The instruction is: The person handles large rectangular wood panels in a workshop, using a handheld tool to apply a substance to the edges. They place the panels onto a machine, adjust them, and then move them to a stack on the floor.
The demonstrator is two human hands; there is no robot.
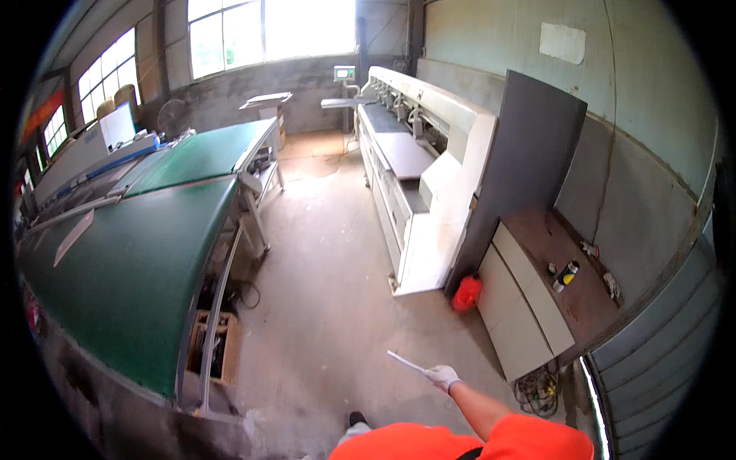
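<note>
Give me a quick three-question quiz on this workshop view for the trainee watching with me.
1. True or false: the right hand wears a white glove and grips a thin white strip.
2. What stands on the floor at the foot of the dark upright panel?
A. a red container
B. a blue bucket
C. a green crate
3. Fill in: the long table at the person's left has a ______ top.

Key:
1. True.
2. A, the red container, beside the low white cabinet.
3. Green.

The left hand is out of view.
</note>
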